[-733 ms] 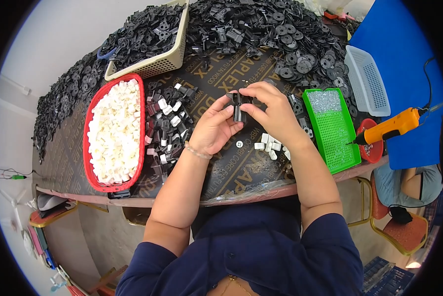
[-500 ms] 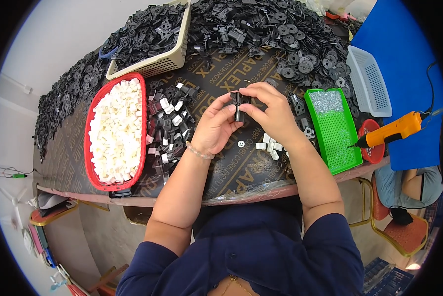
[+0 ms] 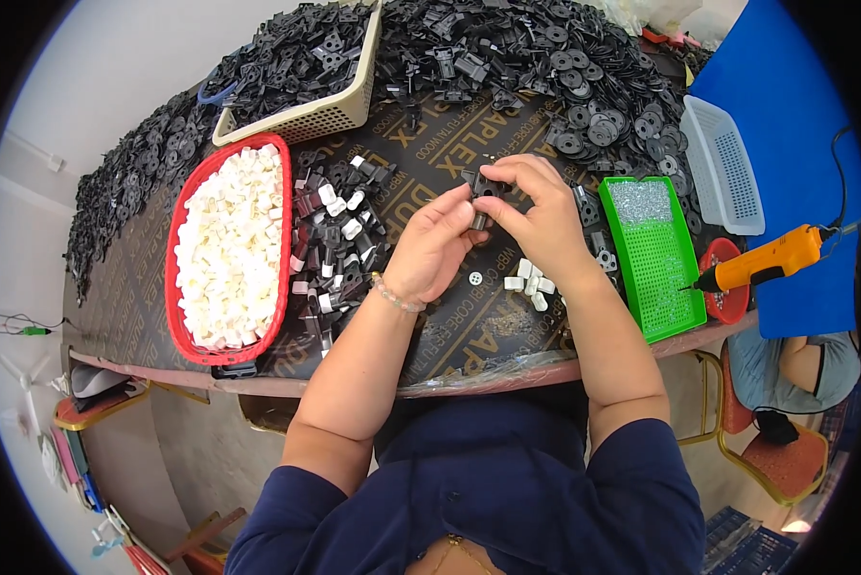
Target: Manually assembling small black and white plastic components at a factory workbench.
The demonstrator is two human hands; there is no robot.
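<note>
A black plastic part [image 3: 489,189] is pinched between both my hands above the middle of the table. My left hand [image 3: 437,235] grips its lower left side between thumb and fingers. The thumb and forefinger of my right hand [image 3: 538,216] close on its upper right side. My fingers cover much of the part. Just below the hands lie a small white round disc [image 3: 475,279] with holes and a little cluster of white plastic pieces [image 3: 530,284]. Left of my left hand is a heap of black parts with white pieces [image 3: 339,230] among them.
A red basket [image 3: 173,287] full of white pieces stands left. Behind it is a cream basket [image 3: 362,107] of black parts; more black parts [image 3: 488,57] pile up at the back. On the right are a green tray [image 3: 655,278] of screws, an orange electric screwdriver [image 3: 770,257] and a white basket [image 3: 724,163].
The black part has turned from upright to a tilted position between my fingers. Both hands have shifted slightly right, and the whole view has moved a little.
</note>
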